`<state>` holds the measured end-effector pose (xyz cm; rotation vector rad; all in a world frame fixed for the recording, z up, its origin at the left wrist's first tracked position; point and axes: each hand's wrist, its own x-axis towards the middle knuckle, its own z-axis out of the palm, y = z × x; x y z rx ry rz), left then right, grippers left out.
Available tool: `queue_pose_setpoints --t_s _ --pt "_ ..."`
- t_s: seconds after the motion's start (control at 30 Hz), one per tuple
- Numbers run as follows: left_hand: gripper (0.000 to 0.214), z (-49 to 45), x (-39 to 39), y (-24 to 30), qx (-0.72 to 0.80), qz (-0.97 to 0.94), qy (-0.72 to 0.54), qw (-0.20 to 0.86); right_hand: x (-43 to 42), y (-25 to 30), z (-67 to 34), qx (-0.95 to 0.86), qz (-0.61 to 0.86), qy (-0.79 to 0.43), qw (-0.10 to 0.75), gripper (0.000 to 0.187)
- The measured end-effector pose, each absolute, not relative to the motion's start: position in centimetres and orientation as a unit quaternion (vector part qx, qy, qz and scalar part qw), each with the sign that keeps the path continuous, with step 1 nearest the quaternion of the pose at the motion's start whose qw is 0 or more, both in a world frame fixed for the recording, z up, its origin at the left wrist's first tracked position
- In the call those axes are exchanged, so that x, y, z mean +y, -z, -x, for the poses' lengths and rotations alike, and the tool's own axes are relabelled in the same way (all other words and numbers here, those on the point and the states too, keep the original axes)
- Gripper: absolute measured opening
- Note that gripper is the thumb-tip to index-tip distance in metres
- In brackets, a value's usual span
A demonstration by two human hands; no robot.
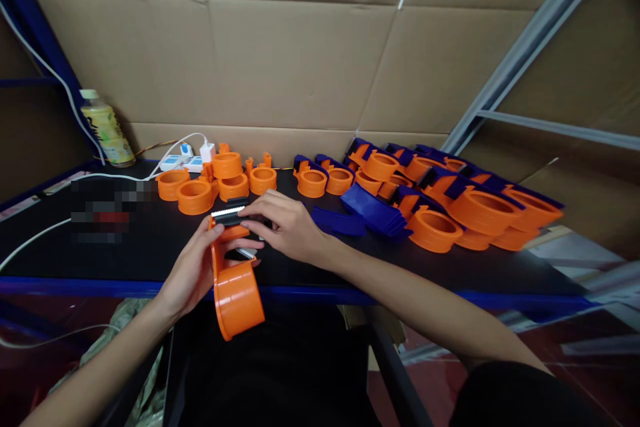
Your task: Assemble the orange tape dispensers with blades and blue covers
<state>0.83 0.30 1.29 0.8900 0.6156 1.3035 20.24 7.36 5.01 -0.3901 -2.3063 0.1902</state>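
My left hand (193, 270) is closed around an orange tape dispenser (239, 300), its round hub hanging down past the front edge of the table. A black blade holder (229, 217) with a white-looking toothed edge lies across the dispenser's upper end. At the right end of that holder, the thumb and fingers of my right hand (287, 223) pinch it. Some pale metal-looking piece (246, 253) shows under the left fingers; its kind is unclear. Dark blue plastic flaps (375, 210) lie stacked on the table to the right of my hands.
Orange dispenser bodies (196, 196) stand behind my hands. Several dispensers with blue flaps (434, 230) are piled at right. A drink bottle (107, 130) and a power strip with white chargers (193, 164) are at the back left. Cardboard (280, 60) walls the rear.
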Motion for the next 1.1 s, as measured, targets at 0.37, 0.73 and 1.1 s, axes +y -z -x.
queue_pose_setpoints --t_s 0.37,0.73,1.1 --pt "0.04 0.3 0.5 -1.8 0.286 -0.341 -0.541 0.714 10.0 -8.5 -24.2 -0.918 0.239 -0.112 0.296 0.025" --pt "0.048 0.2 0.0 -2.2 0.317 -0.322 -0.538 0.712 14.4 -7.4 -28.4 -0.915 0.39 -0.062 0.077 0.029" --pt "0.047 0.4 0.5 -2.0 0.301 -0.337 -0.513 0.729 11.2 -8.0 -25.3 -0.936 0.236 -0.006 0.263 0.019"
